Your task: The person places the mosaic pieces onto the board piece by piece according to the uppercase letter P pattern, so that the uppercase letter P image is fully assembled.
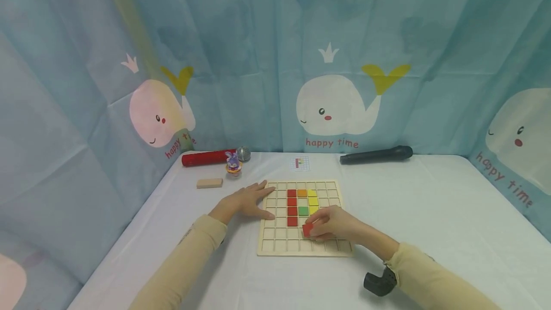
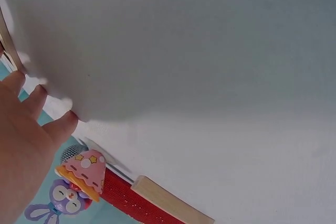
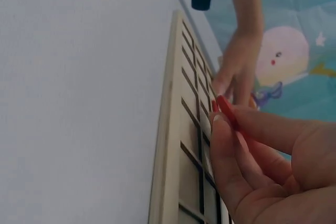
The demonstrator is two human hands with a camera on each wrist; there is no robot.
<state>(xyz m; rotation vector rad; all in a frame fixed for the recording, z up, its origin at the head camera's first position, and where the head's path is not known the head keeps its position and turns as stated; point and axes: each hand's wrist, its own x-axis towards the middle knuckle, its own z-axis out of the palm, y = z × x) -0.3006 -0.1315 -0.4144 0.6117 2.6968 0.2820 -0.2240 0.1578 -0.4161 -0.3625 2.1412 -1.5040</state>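
A wooden grid board (image 1: 275,247) lies flat on the white table. Set in its squares are a column of several red tiles (image 1: 292,202), an orange tile (image 1: 302,193), a green tile (image 1: 303,211) and some yellow tiles (image 1: 313,201). My right hand (image 1: 335,224) pinches a red tile (image 1: 307,230) between thumb and fingers, low over the board's lower middle squares. In the right wrist view the held tile (image 3: 227,110) is tilted. With fingers spread, my left hand (image 1: 248,200) rests at the board's left edge; its fingers (image 2: 63,125) look straight in the left wrist view.
Behind the board lies a small card (image 1: 300,163) with a coloured grid pattern. Back left are a red microphone (image 1: 208,158), a purple rabbit toy (image 1: 233,162) and a wooden block (image 1: 209,183). A black microphone (image 1: 374,155) lies back right, before a whale-print curtain (image 1: 258,109).
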